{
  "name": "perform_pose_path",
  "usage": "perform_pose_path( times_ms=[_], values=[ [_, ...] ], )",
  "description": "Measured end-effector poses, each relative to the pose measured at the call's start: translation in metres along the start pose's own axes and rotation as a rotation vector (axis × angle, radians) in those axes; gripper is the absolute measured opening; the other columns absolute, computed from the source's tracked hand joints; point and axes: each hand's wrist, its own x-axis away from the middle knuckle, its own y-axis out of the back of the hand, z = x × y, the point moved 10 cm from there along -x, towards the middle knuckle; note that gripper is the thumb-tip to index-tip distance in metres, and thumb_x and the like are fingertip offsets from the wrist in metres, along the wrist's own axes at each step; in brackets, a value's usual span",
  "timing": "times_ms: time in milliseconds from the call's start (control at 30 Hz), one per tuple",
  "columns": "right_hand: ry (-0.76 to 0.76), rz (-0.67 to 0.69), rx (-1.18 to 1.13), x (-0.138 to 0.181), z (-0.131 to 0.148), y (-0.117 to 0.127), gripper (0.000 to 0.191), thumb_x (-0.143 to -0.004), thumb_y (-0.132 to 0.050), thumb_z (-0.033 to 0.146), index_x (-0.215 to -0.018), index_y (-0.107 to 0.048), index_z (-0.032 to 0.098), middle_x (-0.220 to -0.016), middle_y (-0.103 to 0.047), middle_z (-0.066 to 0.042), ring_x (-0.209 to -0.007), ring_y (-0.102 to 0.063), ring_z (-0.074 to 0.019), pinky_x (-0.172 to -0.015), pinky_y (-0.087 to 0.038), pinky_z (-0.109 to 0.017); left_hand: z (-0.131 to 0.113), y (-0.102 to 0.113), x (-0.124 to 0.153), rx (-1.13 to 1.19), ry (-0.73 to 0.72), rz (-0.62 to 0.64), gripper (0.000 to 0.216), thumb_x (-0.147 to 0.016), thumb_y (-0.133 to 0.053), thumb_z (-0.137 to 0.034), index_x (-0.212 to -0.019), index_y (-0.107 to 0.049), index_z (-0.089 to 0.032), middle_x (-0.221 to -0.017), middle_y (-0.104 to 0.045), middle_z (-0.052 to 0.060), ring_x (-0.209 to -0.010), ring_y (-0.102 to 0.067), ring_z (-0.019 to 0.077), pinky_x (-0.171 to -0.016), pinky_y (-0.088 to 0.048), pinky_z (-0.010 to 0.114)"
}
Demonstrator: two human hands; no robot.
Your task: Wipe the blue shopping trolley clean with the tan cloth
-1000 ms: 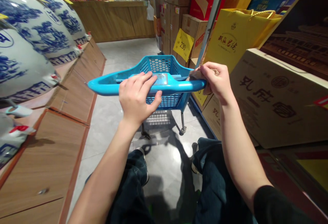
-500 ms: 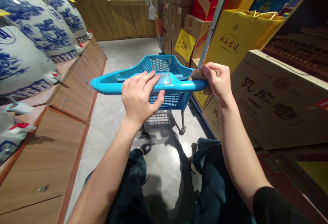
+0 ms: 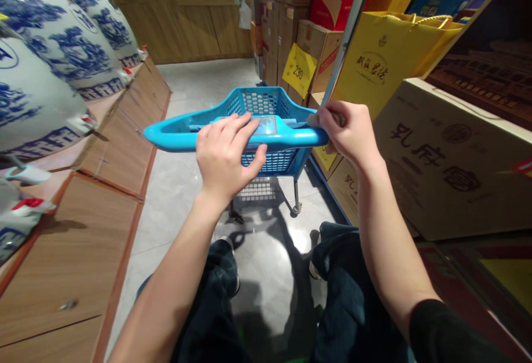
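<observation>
Pale grey tile covers the floor (image 3: 164,197) between wood-grain cabinets (image 3: 66,257) on the left and stacked goods on the right, with a wooden counter (image 3: 183,30) across the far end. The blue shopping cart (image 3: 274,162) stands upright directly ahead of the person. Blue-and-white jars (image 3: 83,47) sit on the cabinets; opposite are a brown carton (image 3: 453,163) and, behind it, a yellow bag (image 3: 382,58). The cart's smooth handle (image 3: 295,140) crosses in front of its basket. The left hand (image 3: 226,155) rests over the handle's middle, fingers nearly straight and close together, thumb spread apart. The right hand (image 3: 351,130), at the handle's right end, has its fingers clamped on a crumpled, brownish cloth (image 3: 313,120), mostly hidden by the hand.
</observation>
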Motion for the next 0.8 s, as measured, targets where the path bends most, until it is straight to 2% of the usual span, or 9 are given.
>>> perform_pose_path(
  times_ms=[100, 167, 233, 300, 433, 500, 567, 700, 800],
  values=[
    [0.017, -0.056, 0.185, 0.010, 0.030, -0.013, 0.029, -0.099, -0.051, 0.038, -0.082, -0.068, 0.022, -0.075, -0.068, -0.007, -0.077, -0.063, -0.0232, -0.070, -0.043, -0.033, -0.001, -0.002, 0.000, -0.005, 0.014, -0.009, 0.047, -0.089, -0.059, -0.040, -0.134, -0.067, -0.027, -0.140, -0.068, 0.009, -0.133, -0.057, 0.0376, -0.114, -0.034, 0.058],
    [0.084, -0.015, 0.282, 0.018, 0.060, -0.032, 0.029, -0.102, -0.045, 0.035, -0.095, -0.070, 0.021, -0.090, -0.072, -0.009, -0.086, -0.066, -0.0246, -0.076, -0.043, -0.034, 0.000, -0.002, 0.001, -0.010, 0.020, -0.011, 0.047, -0.090, -0.057, -0.041, -0.134, -0.067, -0.027, -0.140, -0.067, 0.009, -0.133, -0.056, 0.0378, -0.114, -0.034, 0.058],
    [0.127, 0.008, 0.327, 0.023, 0.078, -0.044, 0.031, -0.103, -0.042, 0.033, -0.104, -0.069, 0.020, -0.102, -0.073, -0.012, -0.092, -0.066, -0.0251, -0.078, -0.042, -0.034, 0.001, -0.002, 0.001, -0.019, 0.016, -0.013, 0.047, -0.090, -0.057, -0.042, -0.134, -0.066, -0.027, -0.140, -0.067, 0.009, -0.133, -0.056, 0.0379, -0.114, -0.034, 0.058],
    [0.133, 0.028, 0.332, 0.022, 0.076, -0.045, 0.032, -0.104, -0.040, 0.033, -0.107, -0.069, 0.020, -0.103, -0.072, -0.012, -0.092, -0.066, -0.0251, -0.077, -0.042, -0.034, 0.002, 0.000, 0.001, -0.034, 0.001, -0.016, 0.047, -0.091, -0.057, -0.042, -0.134, -0.066, -0.028, -0.140, -0.068, 0.008, -0.132, -0.057, 0.0374, -0.113, -0.034, 0.058],
    [0.078, -0.015, 0.285, 0.011, 0.041, -0.024, 0.033, -0.103, -0.042, 0.041, -0.100, -0.070, 0.023, -0.084, -0.071, -0.008, -0.086, -0.066, -0.0261, -0.075, -0.042, -0.033, 0.001, 0.001, 0.000, -0.041, -0.028, -0.009, 0.047, -0.091, -0.058, -0.041, -0.135, -0.065, -0.029, -0.140, -0.068, 0.008, -0.131, -0.058, 0.0362, -0.112, -0.037, 0.057],
    [0.070, -0.045, 0.280, 0.010, 0.036, -0.019, 0.034, -0.103, -0.042, 0.042, -0.101, -0.071, 0.024, -0.080, -0.070, -0.008, -0.086, -0.065, -0.0270, -0.076, -0.043, -0.034, 0.001, 0.001, 0.000, -0.038, -0.028, -0.007, 0.047, -0.091, -0.057, -0.041, -0.136, -0.065, -0.029, -0.141, -0.068, 0.008, -0.132, -0.058, 0.0362, -0.112, -0.036, 0.057],
    [0.086, -0.031, 0.308, 0.014, 0.044, -0.026, 0.037, -0.104, -0.039, 0.041, -0.107, -0.070, 0.022, -0.087, -0.071, -0.010, -0.090, -0.066, -0.0278, -0.080, -0.043, -0.036, 0.001, 0.000, 0.001, -0.034, -0.021, -0.009, 0.047, -0.091, -0.057, -0.041, -0.136, -0.065, -0.029, -0.141, -0.068, 0.007, -0.132, -0.057, 0.0362, -0.113, -0.035, 0.056],
    [0.177, 0.041, 0.372, 0.029, 0.078, -0.055, 0.040, -0.106, -0.034, 0.037, -0.124, -0.066, 0.020, -0.117, -0.070, -0.015, -0.106, -0.063, -0.0290, -0.090, -0.041, -0.039, 0.004, 0.000, 0.001, -0.037, -0.003, -0.026, 0.047, -0.091, -0.057, -0.042, -0.134, -0.066, -0.028, -0.140, -0.068, 0.008, -0.133, -0.057, 0.0368, -0.114, -0.034, 0.056],
    [0.197, 0.061, 0.392, 0.032, 0.083, -0.063, 0.042, -0.107, -0.031, 0.035, -0.132, -0.062, 0.020, -0.124, -0.067, -0.015, -0.112, -0.062, -0.0288, -0.093, -0.040, -0.038, 0.006, -0.001, 0.000, -0.032, -0.002, -0.012, 0.047, -0.091, -0.057, -0.042, -0.135, -0.066, -0.028, -0.140, -0.068, 0.008, -0.133, -0.057, 0.0371, -0.114, -0.033, 0.056]
  ],
)
